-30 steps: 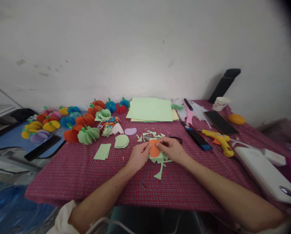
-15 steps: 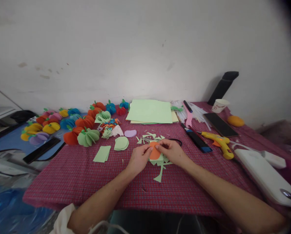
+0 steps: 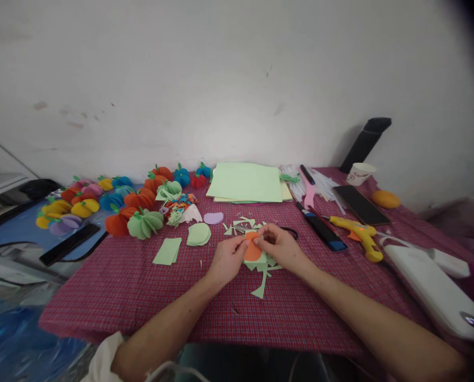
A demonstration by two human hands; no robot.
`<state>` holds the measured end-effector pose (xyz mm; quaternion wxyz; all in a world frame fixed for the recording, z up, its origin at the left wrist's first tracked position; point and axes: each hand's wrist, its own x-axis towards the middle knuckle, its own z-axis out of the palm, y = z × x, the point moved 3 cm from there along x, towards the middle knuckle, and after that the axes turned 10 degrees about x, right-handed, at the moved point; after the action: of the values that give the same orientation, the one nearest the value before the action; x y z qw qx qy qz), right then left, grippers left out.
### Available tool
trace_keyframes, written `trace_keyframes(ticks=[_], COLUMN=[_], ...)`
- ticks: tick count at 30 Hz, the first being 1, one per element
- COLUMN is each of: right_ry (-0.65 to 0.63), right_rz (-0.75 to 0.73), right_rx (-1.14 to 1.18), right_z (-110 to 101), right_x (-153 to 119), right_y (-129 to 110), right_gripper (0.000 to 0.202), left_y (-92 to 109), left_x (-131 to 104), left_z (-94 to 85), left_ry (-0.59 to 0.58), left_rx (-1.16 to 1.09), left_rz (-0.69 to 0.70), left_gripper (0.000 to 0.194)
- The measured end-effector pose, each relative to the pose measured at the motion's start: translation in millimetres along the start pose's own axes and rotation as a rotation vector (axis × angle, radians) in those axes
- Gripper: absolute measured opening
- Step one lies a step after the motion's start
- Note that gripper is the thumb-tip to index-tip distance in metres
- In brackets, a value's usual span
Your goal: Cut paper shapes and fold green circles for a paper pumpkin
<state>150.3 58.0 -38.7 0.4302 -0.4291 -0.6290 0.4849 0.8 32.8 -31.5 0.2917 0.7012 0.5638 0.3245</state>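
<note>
An orange paper piece (image 3: 253,249) with a rounded edge is held between my two hands at the middle of the table. My left hand (image 3: 229,259) pinches its left side, and my right hand (image 3: 280,246) grips its upper right. Light green paper (image 3: 261,260) and green scraps (image 3: 260,289) lie below and around it. Behind my hands are scissors (image 3: 290,232), partly hidden. To the left sit a stack of rounded green pieces (image 3: 198,234), green rectangles (image 3: 168,251) and a purple piece (image 3: 213,218).
Colourful paper pumpkins (image 3: 140,199) stand at the left. Green sheets (image 3: 247,182) lie at the back. On the right are a box cutter (image 3: 324,231), a yellow glue gun (image 3: 358,234), a phone (image 3: 361,205), a paper cup (image 3: 359,174) and a white power bank (image 3: 431,289).
The view has shifted slightly. My fingers keep their hold on the orange piece, and the fingers of my right hand have curled a little more.
</note>
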Motion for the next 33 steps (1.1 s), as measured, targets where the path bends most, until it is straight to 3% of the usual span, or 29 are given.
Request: trace_keyframes(ticks=[4, 10, 16, 19, 25, 33], right_ry=[0.037, -0.068, -0.075, -0.096, -0.213, -0.268], right_rz=[0.035, 0.087, 0.106, 0.100, 0.057, 0.029], right_rx=[0.138, 0.309, 0.483, 0.447, 0.383, 0.232], right_z=[-1.9, -0.2, -0.9, -1.7, -0.2, 3.1], right_x=[1.2, -1.2, -1.5, -1.2, -4.2, -7.1], right_y=[-5.0, -11.7, -14.0, -14.5, -19.2, -13.2], right_gripper=[0.043, 0.043, 0.044, 0.043, 0.040, 0.037], left_y=[0.1, -0.3, 1.3, 0.9, -3.1, -5.4], left_x=[0.0, -0.1, 3.5, 5.0, 2.7, 0.9], left_z=[0.1, 3.5, -4.3, -7.8, 2.1, 4.9], left_ry=[-0.007, -0.035, -0.028, -0.063, -0.255, -0.237], left_rx=[-0.029, -0.106, -0.398, -0.441, -0.374, -0.273], left_rz=[0.003, -0.010, -0.082, -0.093, -0.071, -0.058], left_gripper=[0.033, 0.034, 0.039, 0.034, 0.035, 0.025])
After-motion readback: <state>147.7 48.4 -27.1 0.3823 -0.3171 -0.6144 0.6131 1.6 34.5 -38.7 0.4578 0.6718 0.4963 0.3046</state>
